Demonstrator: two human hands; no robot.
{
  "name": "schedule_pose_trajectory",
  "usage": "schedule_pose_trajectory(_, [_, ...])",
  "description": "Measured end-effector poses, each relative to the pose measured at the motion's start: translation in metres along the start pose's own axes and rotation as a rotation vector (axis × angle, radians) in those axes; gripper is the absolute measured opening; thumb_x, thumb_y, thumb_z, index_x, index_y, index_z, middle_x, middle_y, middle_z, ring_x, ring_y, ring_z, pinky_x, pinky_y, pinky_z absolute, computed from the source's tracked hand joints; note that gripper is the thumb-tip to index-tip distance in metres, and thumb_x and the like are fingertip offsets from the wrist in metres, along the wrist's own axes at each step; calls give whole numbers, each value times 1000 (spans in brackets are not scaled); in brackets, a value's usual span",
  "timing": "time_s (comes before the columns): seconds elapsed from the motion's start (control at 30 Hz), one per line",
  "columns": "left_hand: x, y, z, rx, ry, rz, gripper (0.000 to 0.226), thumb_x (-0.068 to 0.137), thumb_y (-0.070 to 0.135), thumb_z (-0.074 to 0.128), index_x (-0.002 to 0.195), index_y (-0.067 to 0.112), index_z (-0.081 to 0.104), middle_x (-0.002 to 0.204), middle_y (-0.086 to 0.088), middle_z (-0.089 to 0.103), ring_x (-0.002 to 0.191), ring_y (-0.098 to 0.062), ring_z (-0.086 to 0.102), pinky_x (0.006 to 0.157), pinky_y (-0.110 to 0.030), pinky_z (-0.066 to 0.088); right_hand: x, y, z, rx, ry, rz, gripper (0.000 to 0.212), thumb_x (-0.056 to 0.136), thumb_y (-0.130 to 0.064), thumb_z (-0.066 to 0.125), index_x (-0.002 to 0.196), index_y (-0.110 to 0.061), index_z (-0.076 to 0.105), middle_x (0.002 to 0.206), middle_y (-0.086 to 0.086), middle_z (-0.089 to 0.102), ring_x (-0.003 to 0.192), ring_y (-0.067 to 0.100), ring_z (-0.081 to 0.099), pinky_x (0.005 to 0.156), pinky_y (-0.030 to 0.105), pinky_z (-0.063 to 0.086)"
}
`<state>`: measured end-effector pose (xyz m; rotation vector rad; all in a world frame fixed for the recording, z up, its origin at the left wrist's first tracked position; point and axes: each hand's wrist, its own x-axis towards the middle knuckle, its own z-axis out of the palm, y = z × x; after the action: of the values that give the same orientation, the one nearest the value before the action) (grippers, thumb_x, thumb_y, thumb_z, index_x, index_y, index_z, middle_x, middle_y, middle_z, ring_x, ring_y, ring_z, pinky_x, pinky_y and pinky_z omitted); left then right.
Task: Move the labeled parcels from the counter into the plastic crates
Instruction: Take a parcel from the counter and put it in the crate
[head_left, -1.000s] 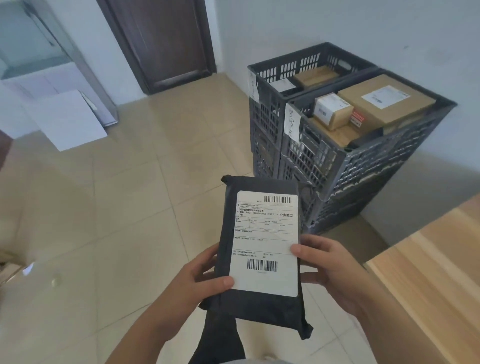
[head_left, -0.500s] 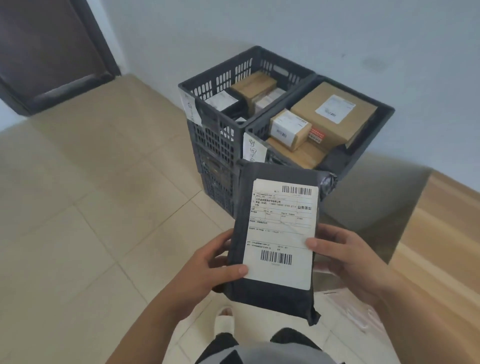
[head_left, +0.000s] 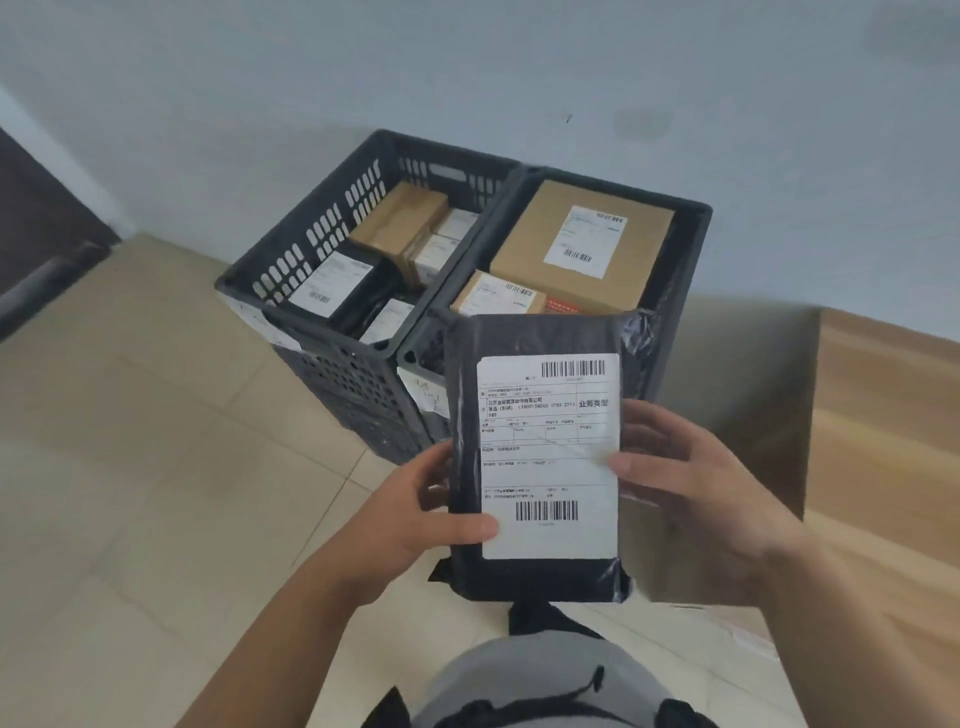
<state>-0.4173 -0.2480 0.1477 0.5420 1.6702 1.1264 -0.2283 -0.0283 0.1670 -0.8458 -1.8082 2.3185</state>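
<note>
I hold a flat black plastic parcel (head_left: 540, 577) with a white shipping label, face up, in front of my chest. My left hand (head_left: 415, 514) grips its left edge, thumb on the label's lower corner. My right hand (head_left: 691, 483) grips its right edge, thumb on the label. Just beyond the parcel stand two dark plastic crates side by side against the wall. The left crate (head_left: 311, 228) holds black mailers and small boxes. The right crate (head_left: 691, 249) holds a large labelled cardboard box (head_left: 530, 244) and smaller boxes; the parcel's top hides its near rim.
A wooden counter (head_left: 883, 467) runs along my right side. Beige floor tiles (head_left: 130, 467) spread to the left. A dark door (head_left: 41, 234) stands at far left. The crates sit stacked on lower crates against the pale wall.
I have stepped closer to the crates, which now appear nearer and more from above. The parcel stays in both hands, its top now overlapping the right crate's near rim.
</note>
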Motion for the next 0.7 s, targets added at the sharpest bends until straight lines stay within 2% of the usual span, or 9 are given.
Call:
schedule_pose_trajectory(0.07, [26, 21, -11, 97, 50, 23, 83, 63, 46, 93, 136, 51, 54, 128, 25, 69, 116, -3, 67, 85, -26, 58, 22, -21, -14, -109, 175, -106, 71, 63, -48, 93, 128, -49, 63, 125, -14, 71, 117, 8, 68, 97, 37, 51])
schedule_pose_trajectory(0.17, [65, 50, -31, 265, 140, 44, 70, 72, 34, 95, 115, 70, 53, 112, 35, 67, 104, 4, 67, 65, -19, 60, 57, -54, -36, -427, 394, -274, 89, 61, -63, 86, 140, -49, 48, 135, -23, 59, 124, -6, 55, 102, 22, 43])
schedule_pose_trajectory(0.23, [88, 67, -44, 390, 171, 70, 72, 74, 28, 94, 113, 70, 50, 107, 35, 65, 99, 10, 64, 62, -20, 60, 76, -73, -46, -622, 355, -356, 85, 69, -64, 81, 144, -51, 44, 144, -27, 47, 124, -14, 46, 101, 11, 32])
schedule_pose_trajectory(0.33, [116, 88, -56, 559, 137, 119, 90, 74, 29, 94, 143, 55, 43, 123, 35, 57, 110, 5, 61, 77, -18, 59, 102, -99, -56, -814, 172, -345, 81, 82, -50, 81, 152, -47, 39, 147, -29, 37, 129, -13, 35, 103, 8, 24])
schedule_pose_trajectory(0.4, [133, 100, -57, 614, 80, 152, 92, 75, 29, 93, 143, 59, 40, 129, 35, 55, 119, -2, 60, 94, -26, 58, 113, -117, -62, -909, 78, -290, 81, 86, -43, 79, 155, -44, 36, 152, -25, 39, 136, -4, 39, 115, 20, 31])
schedule_pose_trajectory(0.47, [148, 109, -57, 665, 16, 184, 88, 76, 28, 92, 127, 76, 39, 126, 43, 50, 120, -1, 58, 102, -30, 53, 118, -129, -70, -980, 30, -237, 78, 87, -38, 78, 154, -43, 38, 151, -22, 47, 135, 4, 47, 116, 34, 37])
schedule_pose_trajectory(0.53, [163, 116, -57, 706, -52, 205, 89, 78, 29, 91, 116, 86, 34, 117, 55, 44, 112, 11, 53, 98, -21, 48, 115, -137, -78, -1000, 29, -189, 80, 83, -36, 81, 152, -42, 41, 143, -25, 54, 130, 3, 52, 114, 35, 40])
schedule_pose_trajectory(0.6, [178, 120, -58, 713, -113, 214, 91, 79, 29, 90, 114, 88, 31, 111, 63, 39, 104, 18, 47, 88, -12, 45, 110, -138, -81, -1017, 70, -167, 83, 78, -40, 84, 152, -39, 45, 137, -25, 57, 125, -2, 55, 112, 30, 41])
schedule_pose_trajectory(0.7, [200, 119, -62, 675, -223, 220, 90, 78, 29, 91, 113, 88, 33, 110, 62, 39, 102, 21, 48, 71, 2, 43, 103, -138, -79, -1056, 151, -159, 85, 72, -51, 82, 149, -38, 50, 130, -29, 58, 115, -9, 58, 104, 21, 41])
